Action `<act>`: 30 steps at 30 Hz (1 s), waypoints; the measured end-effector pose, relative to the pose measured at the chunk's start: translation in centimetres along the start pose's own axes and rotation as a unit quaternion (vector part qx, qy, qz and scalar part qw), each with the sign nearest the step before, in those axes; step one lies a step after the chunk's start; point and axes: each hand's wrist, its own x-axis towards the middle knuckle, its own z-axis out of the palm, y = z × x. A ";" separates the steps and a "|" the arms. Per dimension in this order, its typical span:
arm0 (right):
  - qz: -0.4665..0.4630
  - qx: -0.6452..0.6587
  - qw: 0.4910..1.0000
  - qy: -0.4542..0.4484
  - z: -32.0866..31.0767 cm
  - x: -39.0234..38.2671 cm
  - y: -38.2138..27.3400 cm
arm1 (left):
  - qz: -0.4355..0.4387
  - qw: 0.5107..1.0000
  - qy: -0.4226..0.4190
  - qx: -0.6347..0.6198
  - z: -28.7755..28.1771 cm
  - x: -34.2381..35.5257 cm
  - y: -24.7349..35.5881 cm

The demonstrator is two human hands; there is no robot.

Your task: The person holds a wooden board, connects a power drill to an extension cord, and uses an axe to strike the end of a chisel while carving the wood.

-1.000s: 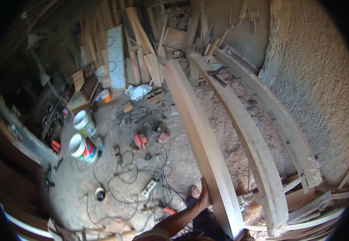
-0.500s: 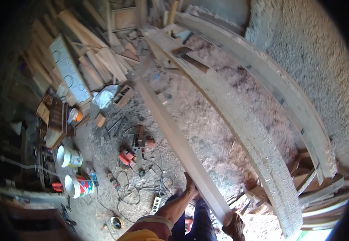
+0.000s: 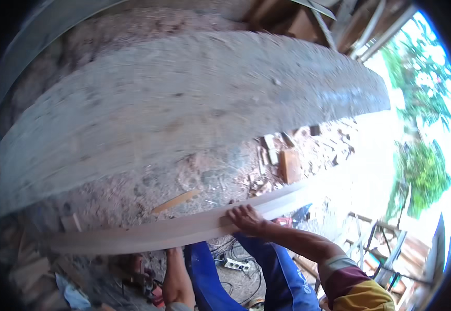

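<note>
A long, pale wooden beam point(image 3: 132, 238) lies across in front of me, held up above the floor and slanting up to the right. My right hand point(image 3: 244, 217) grips it near the middle, fingers wrapped over its upper face. From below, my left hand point(image 3: 174, 255) holds the near edge farther left; its fingers are hidden behind the wood. The beam's right end fades into bright light. My legs in blue trousers show beneath it.
A wide, dusty slab bench point(image 3: 184, 103) stretches across beyond the beam. Wood scraps, among them a brown block point(image 3: 290, 166) and a thin strip point(image 3: 176, 201), litter the ground. Below are a power strip point(image 3: 234, 264) and cords. Right lies a wooden frame point(image 3: 386, 249) near greenery.
My view has swung right toward the bright opening. The beam has turned from lengthwise to crosswise. My right hand has moved from its near end to near its middle; both hands still hold it.
</note>
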 end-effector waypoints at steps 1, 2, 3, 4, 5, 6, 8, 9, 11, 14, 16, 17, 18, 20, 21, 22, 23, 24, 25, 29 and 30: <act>0.018 0.006 1.000 -0.010 1.3 0.4 -0.6 | -0.022 1.000 0.007 0.013 -0.8 1.1 0.7; 0.020 0.014 0.996 0.082 4.0 1.8 -1.1 | -0.034 0.999 0.014 0.030 -1.0 2.2 1.4; 0.039 0.019 0.995 0.094 6.5 2.5 -1.2 | -0.049 0.997 0.020 0.047 -1.4 3.0 1.6; 0.032 0.012 0.994 0.104 7.7 3.8 -1.0 | -0.044 0.997 0.021 0.054 -2.0 3.8 2.3; 0.039 0.019 0.995 0.085 8.8 4.6 -1.5 | -0.053 0.996 0.029 0.066 -2.8 4.5 3.3; 0.045 0.026 0.997 0.065 9.7 5.4 -1.5 | -0.064 0.995 0.033 0.073 -3.7 5.5 3.6; 0.027 0.020 0.998 0.052 10.7 7.7 -2.9 | -0.061 0.993 0.044 0.091 -4.6 6.2 5.7; 0.015 0.004 0.998 0.054 11.1 8.7 -3.6 | -0.058 0.992 0.053 0.103 -5.3 6.0 6.9; 0.014 -0.029 0.997 0.067 12.5 10.9 -4.4 | -0.061 0.988 0.061 0.127 -5.2 6.2 9.1; 0.071 -0.084 0.981 0.157 16.6 14.1 -4.4 | -0.051 0.975 0.091 0.197 -5.2 5.4 11.5; 0.069 -0.047 0.976 0.199 21.7 18.0 -3.7 | -0.002 0.950 0.132 0.284 -5.3 4.5 13.6; 0.090 -0.006 0.974 0.207 20.5 17.1 -3.4 | 0.030 0.926 0.164 0.339 -5.4 4.7 14.1; 0.111 0.041 0.968 0.219 18.9 16.4 -3.8 | 0.075 0.886 0.199 0.411 -5.0 4.7 15.1; 0.140 0.027 0.961 0.237 18.7 15.1 -4.1 | 0.200 0.747 0.232 0.591 -3.7 4.3 15.1; 0.159 0.021 0.955 0.249 19.0 15.2 -4.9 | 0.263 0.663 0.196 0.672 -1.8 3.9 13.9; 0.192 -0.044 0.956 0.216 21.6 16.0 -5.4 | 0.333 0.507 0.135 0.784 3.6 1.6 8.8; 0.209 -0.106 0.953 0.190 23.0 17.0 -6.3 | 0.312 0.467 0.077 0.824 6.7 0.5 7.0; 0.209 -0.002 0.948 0.240 18.7 13.2 -6.3 | 0.294 0.437 0.032 0.849 8.4 0.4 6.3; 0.220 0.102 0.928 0.282 15.6 9.0 -5.8 | 0.264 0.400 -0.025 0.877 10.5 0.0 4.5; 0.306 0.309 0.878 0.198 11.8 0.2 -3.0 | 0.166 0.355 -0.165 0.905 17.0 0.0 -6.4; 0.362 0.416 0.799 0.239 12.7 -1.4 -2.2 | 0.120 0.332 -0.172 0.919 18.3 0.0 -9.2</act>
